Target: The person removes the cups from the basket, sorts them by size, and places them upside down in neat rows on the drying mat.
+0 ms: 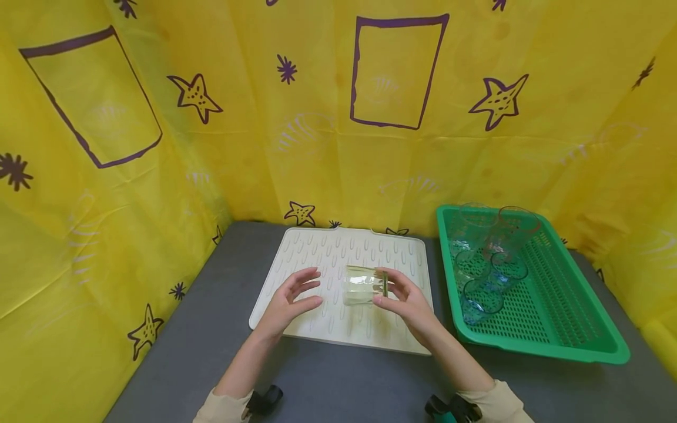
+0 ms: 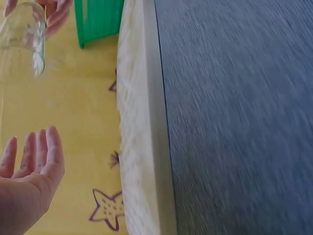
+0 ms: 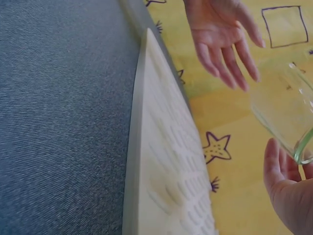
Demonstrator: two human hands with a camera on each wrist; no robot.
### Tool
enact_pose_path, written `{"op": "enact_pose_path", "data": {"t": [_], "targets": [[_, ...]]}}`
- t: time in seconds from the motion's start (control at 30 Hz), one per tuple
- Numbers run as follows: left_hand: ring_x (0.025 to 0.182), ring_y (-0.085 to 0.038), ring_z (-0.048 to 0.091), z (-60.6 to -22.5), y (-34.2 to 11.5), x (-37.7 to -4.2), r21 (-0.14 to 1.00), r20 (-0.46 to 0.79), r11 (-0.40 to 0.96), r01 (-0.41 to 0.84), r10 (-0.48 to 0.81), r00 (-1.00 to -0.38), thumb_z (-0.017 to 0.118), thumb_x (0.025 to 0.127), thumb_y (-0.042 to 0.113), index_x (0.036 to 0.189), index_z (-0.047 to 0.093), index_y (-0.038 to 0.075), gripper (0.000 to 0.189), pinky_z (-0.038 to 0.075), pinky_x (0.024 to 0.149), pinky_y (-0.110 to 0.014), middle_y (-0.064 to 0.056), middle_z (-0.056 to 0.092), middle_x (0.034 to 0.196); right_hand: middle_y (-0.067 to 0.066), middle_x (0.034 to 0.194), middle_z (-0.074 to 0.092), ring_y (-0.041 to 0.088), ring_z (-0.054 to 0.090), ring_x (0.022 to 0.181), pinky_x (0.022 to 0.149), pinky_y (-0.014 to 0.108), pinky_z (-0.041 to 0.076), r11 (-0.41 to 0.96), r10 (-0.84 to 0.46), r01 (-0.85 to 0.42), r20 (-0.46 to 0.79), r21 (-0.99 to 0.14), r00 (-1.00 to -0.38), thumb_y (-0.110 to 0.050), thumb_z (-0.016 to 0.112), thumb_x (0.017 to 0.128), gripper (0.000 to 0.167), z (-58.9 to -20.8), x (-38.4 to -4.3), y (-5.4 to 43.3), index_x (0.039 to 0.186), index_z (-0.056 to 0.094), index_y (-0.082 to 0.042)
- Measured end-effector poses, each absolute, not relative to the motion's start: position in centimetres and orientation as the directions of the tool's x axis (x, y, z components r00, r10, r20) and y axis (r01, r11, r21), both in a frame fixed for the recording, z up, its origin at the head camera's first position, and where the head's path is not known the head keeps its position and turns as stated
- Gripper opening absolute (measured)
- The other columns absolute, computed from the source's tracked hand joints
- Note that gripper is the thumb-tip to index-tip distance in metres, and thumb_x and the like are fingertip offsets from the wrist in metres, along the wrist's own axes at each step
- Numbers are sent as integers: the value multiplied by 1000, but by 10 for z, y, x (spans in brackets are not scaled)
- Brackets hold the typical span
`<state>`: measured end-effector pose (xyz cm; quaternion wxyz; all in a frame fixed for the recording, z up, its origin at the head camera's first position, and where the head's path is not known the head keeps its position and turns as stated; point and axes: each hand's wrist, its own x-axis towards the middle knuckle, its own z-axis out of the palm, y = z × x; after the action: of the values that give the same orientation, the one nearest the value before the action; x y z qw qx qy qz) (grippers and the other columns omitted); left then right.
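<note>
Head view: right hand [image 1: 404,298] grips a greenish glass tumbler [image 1: 361,286]. Left hand [image 1: 288,298], at its nine o'clock, has relaxed fingers.

Right wrist view: right hand [image 3: 293,198] grips glass [image 3: 281,105] at its green-edged end. Left hand [image 3: 220,39] near opposite end, fingers extended. Ridged white mat [image 3: 164,161] beside grey table surface [image 3: 63,122]; yellow cloth [image 3: 244,191] beyond, starfish-printed.

Brightly lit, softly shadowed.
Glinting on the glass [image 1: 362,285]; streaked with blur across the tabletop [image 2: 239,117], left wrist view.
</note>
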<state>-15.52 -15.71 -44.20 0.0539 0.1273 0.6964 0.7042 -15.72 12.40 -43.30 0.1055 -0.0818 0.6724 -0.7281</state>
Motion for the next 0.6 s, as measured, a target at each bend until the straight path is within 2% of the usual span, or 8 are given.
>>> {"op": "enact_pose_path", "data": {"t": [0.23,0.43,0.6], "targets": [[130,-38,45,-444,-182,-156,998,49,41,54,116,-992,72,86,5,138,48,4,58,47,93,-24,-16,50,140,12,140,45,33,42,131,93,29,47,-77,-254,41,-20,-996,-967,-9,75,84,62,-433,-167,114,139,47,-6],[129,-33,47,-446,-202,-155,994,-14,112,-16,-19,-1000,75,86,9,138,48,3,59,47,89,-17,-19,48,141,12,140,46,35,41,133,92,27,47,-107,-256,52,-23,-993,-966,-10,76,83,64,-432,-174,104,140,47,-7],[128,-31,47,-448,-214,-154,987,-55,142,-68,-91,-994,76,85,12,139,47,4,62,45,86,-13,-19,48,141,12,136,50,31,46,128,92,28,47,-99,-237,58,-33,-993,-971,-9,75,83,61,-432,-179,97,138,49,-7]]}}
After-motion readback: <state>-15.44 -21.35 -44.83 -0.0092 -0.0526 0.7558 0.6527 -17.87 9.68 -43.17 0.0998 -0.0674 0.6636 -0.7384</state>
